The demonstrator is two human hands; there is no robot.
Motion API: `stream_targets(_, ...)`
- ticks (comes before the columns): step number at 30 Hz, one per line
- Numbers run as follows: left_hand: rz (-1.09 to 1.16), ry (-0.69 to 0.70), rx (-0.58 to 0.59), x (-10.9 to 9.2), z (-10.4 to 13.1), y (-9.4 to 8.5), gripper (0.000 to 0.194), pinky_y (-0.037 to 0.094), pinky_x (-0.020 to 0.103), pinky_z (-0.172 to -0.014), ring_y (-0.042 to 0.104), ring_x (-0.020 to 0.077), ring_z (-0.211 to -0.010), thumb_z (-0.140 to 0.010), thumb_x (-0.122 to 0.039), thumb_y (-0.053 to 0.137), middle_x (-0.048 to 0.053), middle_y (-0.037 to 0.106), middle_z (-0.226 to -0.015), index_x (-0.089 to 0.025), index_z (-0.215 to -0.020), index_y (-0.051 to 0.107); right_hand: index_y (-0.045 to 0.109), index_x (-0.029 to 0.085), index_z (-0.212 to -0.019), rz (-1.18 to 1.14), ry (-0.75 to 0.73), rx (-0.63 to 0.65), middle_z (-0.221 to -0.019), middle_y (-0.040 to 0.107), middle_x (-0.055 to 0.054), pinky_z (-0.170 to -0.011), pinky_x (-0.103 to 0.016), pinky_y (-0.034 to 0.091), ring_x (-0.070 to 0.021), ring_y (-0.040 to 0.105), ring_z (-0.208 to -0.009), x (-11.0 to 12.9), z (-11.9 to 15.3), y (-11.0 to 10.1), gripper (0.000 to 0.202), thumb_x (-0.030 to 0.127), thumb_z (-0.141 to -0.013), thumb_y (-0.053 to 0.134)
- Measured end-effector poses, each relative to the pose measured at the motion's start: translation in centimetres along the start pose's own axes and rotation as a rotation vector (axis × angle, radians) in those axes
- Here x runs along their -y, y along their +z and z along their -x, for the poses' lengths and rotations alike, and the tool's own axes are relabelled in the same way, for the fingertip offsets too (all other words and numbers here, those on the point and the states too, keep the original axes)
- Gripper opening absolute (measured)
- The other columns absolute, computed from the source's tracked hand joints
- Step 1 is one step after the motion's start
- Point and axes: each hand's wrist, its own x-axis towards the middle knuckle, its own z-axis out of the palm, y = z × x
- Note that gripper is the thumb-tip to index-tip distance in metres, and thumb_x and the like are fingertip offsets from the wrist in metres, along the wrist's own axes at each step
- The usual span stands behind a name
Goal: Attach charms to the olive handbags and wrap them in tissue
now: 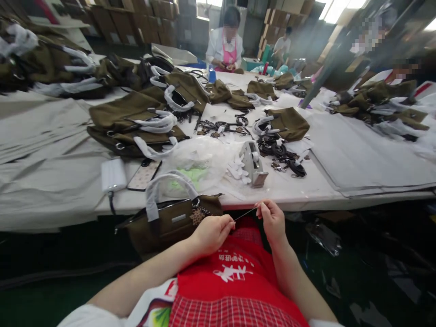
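Observation:
A thin cord [245,213] is stretched between my two hands above my lap. My left hand [213,232] pinches its lower end, while my right hand [271,220] pinches the upper end, fingers curled. Whether it is thread or a fine strap, I cannot tell. Just left of my left hand, an olive-brown handbag [170,234] leans at the table edge, its handle [153,202] wrapped in white padding. A snowflake-shaped charm [196,216] on a dark chain hangs from the bag, close to my left wrist.
On the table [289,193] stand a grey tape dispenser [252,163], a phone [145,175] and a white power bank [113,175]. Black straps and charms [281,152] lie behind, among several olive bags [129,116]. A person [225,43] sits across the table.

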Motion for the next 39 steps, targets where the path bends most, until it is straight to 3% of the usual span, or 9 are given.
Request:
stream_targets(4,-0.027,-0.121,0.014,1.2,2.8,-0.6,0.034,0.045,0.026,-0.066,0.065,0.0169,-0.069,-0.097,-0.032,0.035,0.002,0.070,-0.074,-0.021,-0.083,0.064,0.060,0.017,-0.110,0.252,-0.195,-0.018,-0.086,0.062,-0.005,-0.053,-0.026,0.047,-0.0148,0.055,-0.062,1.8,1.2,1.4,0.025,0.023,-0.086,0.055)
stream_targets(8,0.022,-0.154,0.001,1.7,4.1,-0.7,0.032,0.043,0.026,-0.066,0.063,0.0166,-0.069,-0.097,-0.030,0.035,0.002,0.068,-0.074,-0.021,-0.079,0.061,0.061,0.019,-0.116,0.328,-0.527,0.476,-0.106,0.065,-0.010,-0.080,-0.032,0.055,-0.0200,0.064,-0.092,4.8,3.2,3.9,0.034,0.009,-0.086,0.048)
stream_targets(11,0.042,-0.179,-0.036,2.1,4.5,-1.0,0.032,0.043,0.026,-0.067,0.063,0.0171,-0.071,-0.096,-0.030,0.034,0.004,0.068,-0.076,-0.020,-0.078,0.058,0.065,0.020,-0.110,0.500,-0.563,0.681,-0.103,0.069,-0.009,-0.085,-0.034,0.055,-0.0216,0.066,-0.094,5.6,3.6,5.2,0.026,0.013,-0.089,0.051)
stream_targets(17,-0.070,-0.300,0.015,2.8,5.4,-1.8,0.033,0.041,0.030,-0.066,0.062,0.0195,-0.068,-0.095,-0.030,0.036,0.005,0.069,-0.074,-0.021,-0.073,0.060,0.054,0.022,-0.131,0.491,-0.532,0.331,-0.135,0.055,-0.013,-0.091,-0.035,0.054,-0.0242,0.060,-0.115,6.7,2.5,3.9,0.040,0.018,-0.092,0.053)
stream_targets(24,0.041,-0.167,-0.069,2.5,5.8,-2.4,0.032,0.044,0.029,-0.070,0.065,0.0197,-0.075,-0.095,-0.032,0.036,0.006,0.071,-0.083,-0.020,-0.084,0.064,0.061,0.016,-0.122,0.469,-0.560,0.839,-0.108,0.069,-0.010,-0.087,-0.033,0.053,-0.0209,0.065,-0.097,6.8,3.2,6.2,0.031,0.015,-0.093,0.049)
stream_targets(28,0.103,-0.219,-0.306,3.6,6.0,-3.1,0.034,0.046,0.029,-0.071,0.063,0.0190,-0.073,-0.096,-0.036,0.035,0.004,0.068,-0.077,-0.021,-0.082,0.061,0.071,0.022,-0.099,0.523,-0.448,0.755,-0.089,0.071,-0.005,-0.075,-0.029,0.050,-0.0177,0.065,-0.081,5.3,1.9,7.4,0.022,0.026,-0.097,0.050)
stream_targets(31,0.028,-0.313,-0.544,5.3,5.8,-3.8,0.029,0.047,0.034,-0.082,0.063,0.0234,-0.088,-0.093,-0.035,0.038,0.009,0.070,-0.091,-0.019,-0.089,0.063,0.073,0.025,-0.091,0.433,-0.391,0.588,-0.097,0.070,-0.004,-0.083,-0.031,0.048,-0.0186,0.064,-0.089,4.5,0.1,8.1,0.018,0.028,-0.094,0.056)
stream_targets(34,0.051,-0.396,-0.507,6.7,5.3,-4.3,0.026,0.049,0.034,-0.079,0.066,0.0243,-0.085,-0.089,-0.034,0.043,0.008,0.072,-0.089,-0.020,-0.085,0.064,0.074,0.025,-0.080,0.290,-0.329,0.594,-0.105,0.068,-0.005,-0.093,-0.035,0.045,-0.0207,0.061,-0.101,3.7,-0.7,9.5,0.014,0.026,-0.088,0.063)
stream_targets(39,0.420,-0.481,-0.373,7.1,4.7,-3.7,0.024,0.051,0.030,-0.060,0.068,0.0209,-0.063,-0.084,-0.037,0.048,0.003,0.071,-0.070,-0.020,-0.082,0.064,0.074,0.021,-0.075,0.073,-0.106,0.673,-0.097,0.066,-0.006,-0.083,-0.030,0.050,-0.0183,0.063,-0.093,2.7,0.3,11.7,0.017,0.025,-0.085,0.061)
